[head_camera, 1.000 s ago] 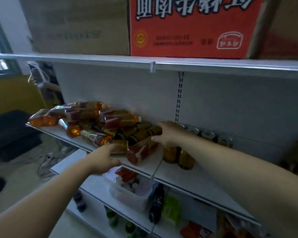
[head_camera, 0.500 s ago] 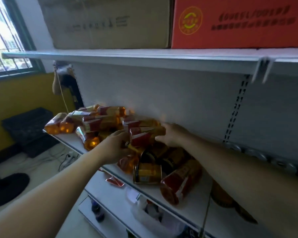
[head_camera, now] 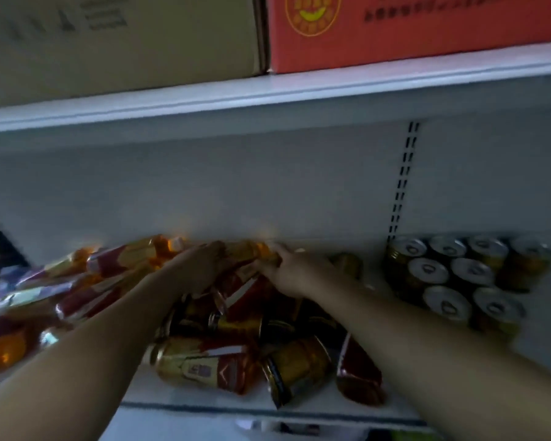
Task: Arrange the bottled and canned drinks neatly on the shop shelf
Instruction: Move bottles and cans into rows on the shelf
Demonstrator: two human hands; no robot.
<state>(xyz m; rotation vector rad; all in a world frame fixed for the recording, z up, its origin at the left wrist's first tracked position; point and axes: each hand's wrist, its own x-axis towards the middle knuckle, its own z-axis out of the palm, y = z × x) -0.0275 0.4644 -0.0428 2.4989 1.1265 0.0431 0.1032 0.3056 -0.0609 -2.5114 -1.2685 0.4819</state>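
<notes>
A jumbled pile of amber drink bottles with red-and-gold labels [head_camera: 109, 281] lies on its side across the white shelf [head_camera: 268, 409]. Fallen gold cans [head_camera: 296, 367] lie at the front of the pile. To the right, several gold cans [head_camera: 458, 275] stand upright in neat rows. Both my arms reach into the back of the pile. My left hand [head_camera: 201, 265] and my right hand [head_camera: 293, 272] close around the same amber bottle [head_camera: 252, 251], which lies against the back wall. Motion blur hides the fingertips.
The upper shelf [head_camera: 268, 90] hangs close above and carries a brown carton [head_camera: 118, 43] and a red carton [head_camera: 411, 27]. A slotted upright [head_camera: 401, 186] runs down the back panel. Goods on a lower shelf [head_camera: 283, 428] show below the front edge.
The view has moved closer and to the right, so the upright cans now show. Both hands have reached deeper, from the front of the pile to a bottle at the back wall.
</notes>
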